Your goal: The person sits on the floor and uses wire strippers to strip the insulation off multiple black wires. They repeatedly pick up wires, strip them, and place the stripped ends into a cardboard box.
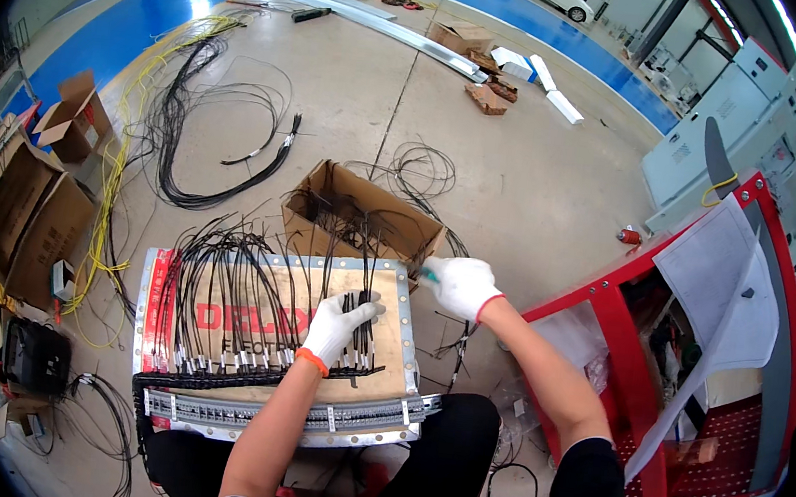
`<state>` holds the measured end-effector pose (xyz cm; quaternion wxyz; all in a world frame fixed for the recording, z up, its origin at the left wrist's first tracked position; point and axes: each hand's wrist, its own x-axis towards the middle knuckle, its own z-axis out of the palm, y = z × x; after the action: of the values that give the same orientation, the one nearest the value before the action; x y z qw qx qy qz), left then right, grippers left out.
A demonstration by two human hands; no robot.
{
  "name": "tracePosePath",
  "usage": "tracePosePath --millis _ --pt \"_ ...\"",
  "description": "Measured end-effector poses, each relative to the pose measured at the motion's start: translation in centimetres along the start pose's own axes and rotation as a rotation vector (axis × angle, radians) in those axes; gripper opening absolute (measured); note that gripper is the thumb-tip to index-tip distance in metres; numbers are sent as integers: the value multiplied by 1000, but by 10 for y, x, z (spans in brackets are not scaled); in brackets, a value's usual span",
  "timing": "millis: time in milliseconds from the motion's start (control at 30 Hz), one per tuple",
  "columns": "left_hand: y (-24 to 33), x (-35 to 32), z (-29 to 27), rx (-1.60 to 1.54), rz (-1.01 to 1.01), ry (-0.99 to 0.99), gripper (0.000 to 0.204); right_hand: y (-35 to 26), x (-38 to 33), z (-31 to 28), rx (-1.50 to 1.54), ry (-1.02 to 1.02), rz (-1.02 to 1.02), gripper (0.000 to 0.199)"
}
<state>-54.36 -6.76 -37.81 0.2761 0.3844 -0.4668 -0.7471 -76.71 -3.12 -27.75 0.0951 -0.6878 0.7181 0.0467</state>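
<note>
Across my lap rests a metal-edged panel [397,346] with a cardboard sheet on it. Many black wires [209,297] with white marker sleeves fan up over it from a black wire bundle [209,384]. Along the near edge runs a grey slotted metal rail [274,416]. My left hand [339,328], in a white glove, is closed around a few of the black wires near the panel's right part. Beyond the panel's far right corner, my gloved right hand [462,286] is closed on a small green-handled tool [428,275]; its exact kind is blurred.
Just past the panel stands an open cardboard box [326,192] with black wire scraps in it. A red cart [624,408] with papers is close on my right. Cable coils [185,149] lie on the floor ahead left; cardboard boxes [41,230] stand at the left.
</note>
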Motion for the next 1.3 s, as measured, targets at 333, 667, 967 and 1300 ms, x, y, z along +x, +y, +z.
tracePosePath --millis 333,667,967,1300 --pt "0 1 0 -52 -20 -24 27 -24 23 -13 -197 -321 -138 22" --pt "0 3 -2 10 -24 -28 29 -56 43 -26 -394 -552 -115 24" --pt "0 3 -1 76 3 -30 29 -49 43 -24 -474 -384 -192 23" --pt "12 3 7 -88 210 8 38 -26 38 -14 -284 -275 -326 34"
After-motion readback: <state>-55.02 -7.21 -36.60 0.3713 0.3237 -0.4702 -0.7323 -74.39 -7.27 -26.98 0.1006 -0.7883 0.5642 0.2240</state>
